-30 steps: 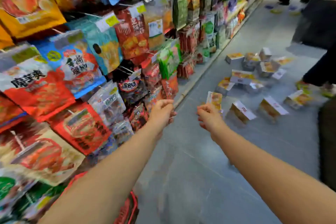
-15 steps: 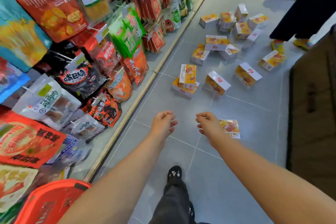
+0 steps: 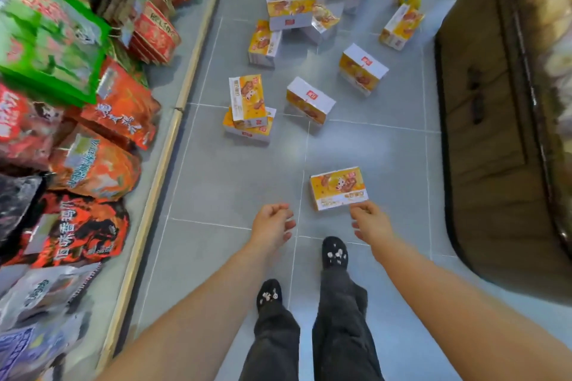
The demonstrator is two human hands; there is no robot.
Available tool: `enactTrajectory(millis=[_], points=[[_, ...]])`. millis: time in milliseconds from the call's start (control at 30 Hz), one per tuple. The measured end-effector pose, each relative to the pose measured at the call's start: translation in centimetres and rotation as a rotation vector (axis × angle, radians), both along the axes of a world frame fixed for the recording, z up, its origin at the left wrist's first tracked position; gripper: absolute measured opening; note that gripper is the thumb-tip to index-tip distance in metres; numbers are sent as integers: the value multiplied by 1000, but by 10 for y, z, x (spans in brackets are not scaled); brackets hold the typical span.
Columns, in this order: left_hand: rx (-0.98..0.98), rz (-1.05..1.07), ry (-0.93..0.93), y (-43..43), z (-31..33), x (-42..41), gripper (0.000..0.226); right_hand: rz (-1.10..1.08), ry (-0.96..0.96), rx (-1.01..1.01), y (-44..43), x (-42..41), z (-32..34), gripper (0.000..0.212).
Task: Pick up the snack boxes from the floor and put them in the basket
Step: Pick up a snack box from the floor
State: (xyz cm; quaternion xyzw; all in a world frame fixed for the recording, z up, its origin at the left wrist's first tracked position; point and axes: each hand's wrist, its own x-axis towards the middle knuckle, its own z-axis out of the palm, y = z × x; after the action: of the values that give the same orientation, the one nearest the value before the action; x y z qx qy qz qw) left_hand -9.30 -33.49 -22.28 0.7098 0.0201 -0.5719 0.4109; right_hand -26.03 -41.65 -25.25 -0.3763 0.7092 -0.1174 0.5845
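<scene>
Head view: a shop aisle seen from above, with snack boxes (image 3: pixel 309 102) scattered over the grey floor (image 3: pixel 232 182).
Progress: early, as I judge. About a dozen boxes lie on the floor, and the basket is not in view, so I cannot tell what is already in it.
Box in hand: one orange box (image 3: pixel 339 187), face up, just ahead of the right foot (image 3: pixel 335 254). Whether it is lifted or rests on the tiles, I cannot tell surely.
Right hand: the right hand (image 3: pixel 370 223) reaches forward and low, and pinches the near right corner of this box.
Left hand: the left hand (image 3: pixel 272 224) hangs beside it, fingers loosely curled, holding nothing.
Other boxes: a stack of two (image 3: pixel 247 111) lies toward the left edge of the floor, near the shelf (image 3: pixel 161 161). The rest are spread up to the far edge.
Left to do: carry this box to the basket, then collect all the others.
</scene>
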Motion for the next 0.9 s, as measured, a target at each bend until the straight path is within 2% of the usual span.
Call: enactTrajectory(millis=[200, 367, 467, 567, 667, 767, 800, 900], points=[[104, -20, 24, -78, -67, -16, 20, 69, 49, 53, -78, -40, -61, 4], [179, 23, 65, -138, -156, -35, 14, 183, 145, 74, -135, -65, -146, 11], [238, -7, 117, -159, -222, -48, 19, 208, 183, 106, -155, -75, -205, 16], [311, -35, 148, -175, -292, -54, 22, 237, 218, 119, -170, -79, -266, 31], [355, -114, 93, -196, -376, -54, 26, 260, 297, 67, -186, -79, -344, 40], [400, -133, 71, -218, -453, -52, 18, 255, 398, 10, -209, -74, -417, 44], [381, -124, 79, -223, -478, -50, 24, 226, 416, -6, -217, -73, -436, 48], [422, -111, 89, -235, -574, -43, 81, 169, 474, -2, -237, -73, -492, 71]])
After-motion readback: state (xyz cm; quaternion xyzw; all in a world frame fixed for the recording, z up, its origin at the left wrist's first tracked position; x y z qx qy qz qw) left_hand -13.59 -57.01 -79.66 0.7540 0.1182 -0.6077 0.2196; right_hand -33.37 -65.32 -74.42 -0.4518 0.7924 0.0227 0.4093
